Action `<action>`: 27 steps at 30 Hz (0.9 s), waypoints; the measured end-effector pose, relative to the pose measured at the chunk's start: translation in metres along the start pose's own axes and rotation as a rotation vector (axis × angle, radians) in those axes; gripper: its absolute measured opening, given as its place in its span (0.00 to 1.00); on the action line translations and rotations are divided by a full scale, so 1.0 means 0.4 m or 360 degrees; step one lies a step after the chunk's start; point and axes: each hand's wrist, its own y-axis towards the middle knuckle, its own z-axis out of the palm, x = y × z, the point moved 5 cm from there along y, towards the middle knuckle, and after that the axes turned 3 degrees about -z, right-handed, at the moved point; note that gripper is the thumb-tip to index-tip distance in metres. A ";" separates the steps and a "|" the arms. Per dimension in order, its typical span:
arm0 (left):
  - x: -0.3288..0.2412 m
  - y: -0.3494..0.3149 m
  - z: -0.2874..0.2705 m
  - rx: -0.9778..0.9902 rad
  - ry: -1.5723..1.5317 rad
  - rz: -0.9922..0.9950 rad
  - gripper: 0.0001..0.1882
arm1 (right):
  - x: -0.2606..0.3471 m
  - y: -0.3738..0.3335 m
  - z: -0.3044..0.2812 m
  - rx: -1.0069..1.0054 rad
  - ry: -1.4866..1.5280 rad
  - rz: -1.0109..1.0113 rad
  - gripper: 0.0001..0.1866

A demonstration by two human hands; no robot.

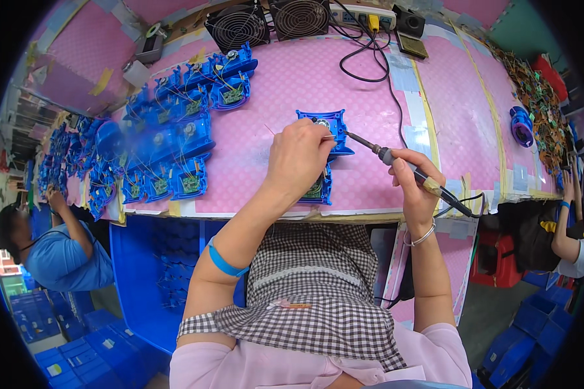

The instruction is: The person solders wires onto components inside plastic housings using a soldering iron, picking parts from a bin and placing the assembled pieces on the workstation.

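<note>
My right hand (414, 185) grips a soldering iron (387, 155) like a pen, its tip pointing left at the edge of a blue plastic housing (339, 120). Over that housing lies my left hand (300, 152), fingers pinched on a thin wire (331, 137); part of the pinch is hidden. A round metal speaker (322, 122) shows inside the housing, just beyond my fingers. Closer to me, partly under my left hand, sits a second blue housing part with a green circuit board (313, 190).
Rows of blue housings (188, 129) with boards and wires fill the left. Two black fans (238, 27), a power strip (363, 16) and a soldering stand (411, 44) line the back. Another blue housing (521, 126) and tangled wires (538, 97) lie right. People work on both sides.
</note>
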 end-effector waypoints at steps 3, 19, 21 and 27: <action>0.013 0.001 -0.022 -0.0116 -0.0191 -0.0097 0.08 | 0.009 -0.005 -0.003 -0.0037 0.0007 -0.0004 0.08; 0.055 -0.032 -0.015 -0.0210 -0.0316 -0.0239 0.07 | -0.005 0.008 0.067 0.0132 -0.0056 -0.0105 0.07; 0.052 -0.030 -0.017 -0.0195 -0.0317 -0.0253 0.07 | -0.012 0.008 0.069 0.0123 -0.0054 -0.0076 0.06; 0.047 -0.032 -0.022 -0.0204 -0.0310 -0.0212 0.07 | -0.019 0.008 0.071 0.0113 -0.0058 0.0000 0.07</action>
